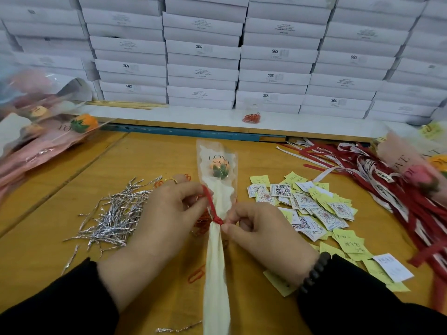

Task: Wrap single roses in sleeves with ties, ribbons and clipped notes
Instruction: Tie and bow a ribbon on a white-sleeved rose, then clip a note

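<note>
A single orange rose [219,166] lies in a cream and clear sleeve [216,262] at the middle of the wooden table [60,213], bloom pointing away from me. A red ribbon [211,204] is wound round the sleeve's gathered neck. My left hand [164,221] pinches the ribbon's upper end just left of the sleeve. My right hand [261,235] pinches the ribbon at the knot on the sleeve's right side. Both wrists rest low near the table.
Silver twist ties [116,213] are heaped on the left, red paper clips [196,275] lie under my hands. Yellow and white note cards [314,209] spread to the right, beside red and white ribbons [377,180]. Wrapped roses [48,131] pile at far left; white boxes [203,59] stack behind.
</note>
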Demonstrator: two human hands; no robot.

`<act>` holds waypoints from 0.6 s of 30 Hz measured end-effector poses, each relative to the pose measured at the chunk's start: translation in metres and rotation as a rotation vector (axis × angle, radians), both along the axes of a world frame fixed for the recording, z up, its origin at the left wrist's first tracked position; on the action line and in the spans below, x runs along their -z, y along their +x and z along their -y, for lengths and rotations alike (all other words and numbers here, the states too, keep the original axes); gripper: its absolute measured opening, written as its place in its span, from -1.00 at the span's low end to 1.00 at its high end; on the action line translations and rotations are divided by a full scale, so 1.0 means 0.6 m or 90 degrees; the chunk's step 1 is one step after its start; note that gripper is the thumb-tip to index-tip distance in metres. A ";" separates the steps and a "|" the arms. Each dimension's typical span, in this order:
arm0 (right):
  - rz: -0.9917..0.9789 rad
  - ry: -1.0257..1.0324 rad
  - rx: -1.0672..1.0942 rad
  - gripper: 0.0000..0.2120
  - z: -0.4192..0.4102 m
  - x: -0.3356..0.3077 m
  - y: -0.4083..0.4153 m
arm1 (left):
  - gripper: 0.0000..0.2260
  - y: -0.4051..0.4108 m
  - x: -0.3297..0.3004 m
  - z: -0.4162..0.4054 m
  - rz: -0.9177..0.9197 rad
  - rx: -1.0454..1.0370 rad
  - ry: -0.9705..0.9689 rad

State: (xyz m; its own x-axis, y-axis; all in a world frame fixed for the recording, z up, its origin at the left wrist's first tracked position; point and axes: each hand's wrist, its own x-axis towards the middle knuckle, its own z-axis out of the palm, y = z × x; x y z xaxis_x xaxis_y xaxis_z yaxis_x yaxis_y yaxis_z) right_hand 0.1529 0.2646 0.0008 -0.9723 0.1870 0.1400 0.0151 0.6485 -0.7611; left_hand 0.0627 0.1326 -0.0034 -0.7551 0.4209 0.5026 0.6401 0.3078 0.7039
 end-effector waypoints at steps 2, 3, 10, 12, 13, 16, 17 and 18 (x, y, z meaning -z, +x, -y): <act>-0.001 0.003 -0.004 -0.78 0.003 0.003 0.000 | -0.81 0.009 -0.001 -0.009 0.116 0.031 0.102; -0.003 0.002 -0.006 -0.77 0.003 0.004 0.000 | -0.90 0.013 -0.002 -0.011 0.180 0.059 0.134; 0.030 0.010 -0.009 -0.79 -0.009 -0.004 0.003 | -0.73 0.017 -0.012 -0.007 0.373 0.171 0.089; 0.100 -0.018 -0.016 -0.69 -0.017 -0.015 0.007 | -0.71 0.015 -0.013 -0.006 0.359 0.161 0.071; 0.143 -0.087 -0.018 -0.64 -0.022 -0.020 0.009 | -0.70 0.014 -0.012 -0.006 0.354 0.153 0.071; 0.199 -0.506 -0.012 -0.59 -0.032 -0.027 0.010 | -0.64 0.014 -0.011 -0.006 0.339 0.129 0.070; 0.183 -0.626 -0.003 -0.60 -0.034 -0.025 0.008 | -0.62 0.013 -0.011 -0.006 0.333 0.127 0.067; 0.164 -0.709 0.003 -0.62 -0.035 -0.022 0.006 | -0.60 0.013 -0.011 -0.005 0.329 0.130 0.063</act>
